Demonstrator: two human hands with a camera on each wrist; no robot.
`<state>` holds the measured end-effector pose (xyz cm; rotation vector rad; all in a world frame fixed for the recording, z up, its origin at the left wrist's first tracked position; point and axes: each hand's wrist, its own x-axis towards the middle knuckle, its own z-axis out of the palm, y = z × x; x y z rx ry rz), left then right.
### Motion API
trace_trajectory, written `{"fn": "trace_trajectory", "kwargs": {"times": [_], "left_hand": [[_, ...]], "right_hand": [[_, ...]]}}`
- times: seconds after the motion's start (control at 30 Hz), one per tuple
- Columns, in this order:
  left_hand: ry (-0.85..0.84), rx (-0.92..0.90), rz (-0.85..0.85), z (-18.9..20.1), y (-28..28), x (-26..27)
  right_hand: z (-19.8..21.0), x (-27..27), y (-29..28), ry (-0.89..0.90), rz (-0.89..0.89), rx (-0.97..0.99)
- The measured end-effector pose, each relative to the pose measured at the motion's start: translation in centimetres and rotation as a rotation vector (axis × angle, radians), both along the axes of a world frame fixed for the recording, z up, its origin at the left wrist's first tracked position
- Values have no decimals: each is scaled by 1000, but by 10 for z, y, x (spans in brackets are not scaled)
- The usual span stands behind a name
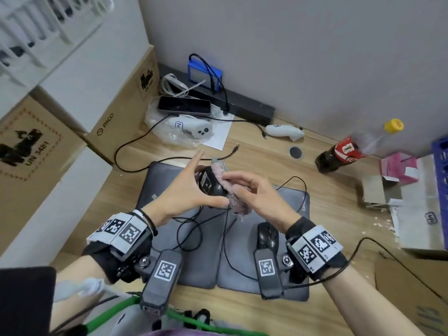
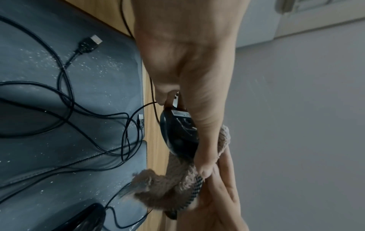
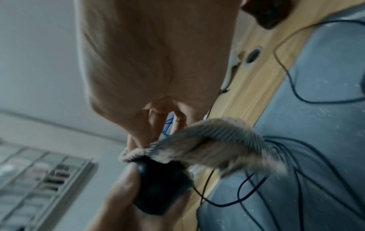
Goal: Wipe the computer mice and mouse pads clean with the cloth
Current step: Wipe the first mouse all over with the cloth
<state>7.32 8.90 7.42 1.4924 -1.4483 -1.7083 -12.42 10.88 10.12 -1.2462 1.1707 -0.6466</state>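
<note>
Pale wood desk point(image 1: 254, 151) against grey wall. My left hand point(image 1: 184, 190) grips the wired black plastic mouse point(image 1: 211, 184), belly up, above the two grey mouse pads point(image 1: 169, 175). Light, hard, slick: hold by its flanks. My right hand point(image 1: 254, 190) pinches the soft, limp pink fuzzy cloth point(image 1: 230, 190) against it.

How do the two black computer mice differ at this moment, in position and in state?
The held mouse is lifted above the desk, gripped by the left hand, while the other mouse lies on the right mouse pad, untouched. The held mouse is turned so its labelled underside shows; the other mouse rests upright, buttons up. The cloth, in the right hand, presses against the held mouse; nothing touches the other mouse. Both are black and wired.
</note>
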Motion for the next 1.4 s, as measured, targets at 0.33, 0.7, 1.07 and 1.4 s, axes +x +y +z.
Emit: {"fn": "trace_trajectory", "kwargs": {"times": [0.33, 0.7, 1.07, 1.4], "left_hand": [[161, 80, 3, 11, -9, 25], [138, 54, -103, 20, -12, 24], [117, 19, 67, 26, 12, -1], [91, -36, 64, 31, 38, -39]], "right_hand": [[-3, 25, -34, 257, 227, -175], [27, 22, -21, 412, 61, -406], [51, -6, 1, 361, -23, -484], [61, -17, -1, 281, -240, -409]]}}
